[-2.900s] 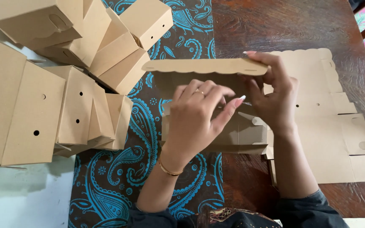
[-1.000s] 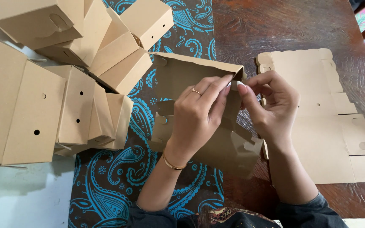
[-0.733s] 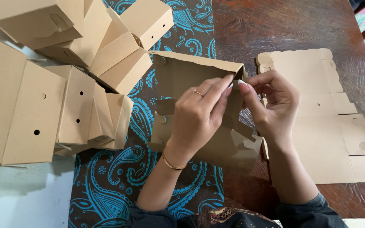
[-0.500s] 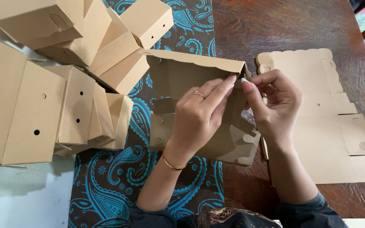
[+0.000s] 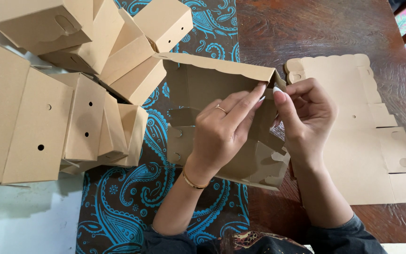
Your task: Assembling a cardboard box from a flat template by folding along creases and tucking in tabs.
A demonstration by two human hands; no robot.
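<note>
A half-folded brown cardboard box (image 5: 198, 84) stands open on the blue paisley cloth (image 5: 123, 207), with its scalloped far wall raised. My left hand (image 5: 224, 129) reaches inside it, with a ring and a gold bracelet on it, and its fingertips pinch the box's right far corner. My right hand (image 5: 306, 117) grips that same corner from outside, its thumb and forefinger on the wall's edge. The near flaps with notched tabs (image 5: 269, 164) hang loose under my hands.
Several folded brown boxes (image 5: 90, 42) with small round holes are heaped at the left. A stack of flat box blanks (image 5: 367, 155) lies on the dark wooden table (image 5: 325, 28) at the right. A white surface (image 5: 24, 216) shows at the bottom left.
The flat blank has been stood up into an open box shape. The box's walls have opened out to the left, and both hands have closed in on its right far corner.
</note>
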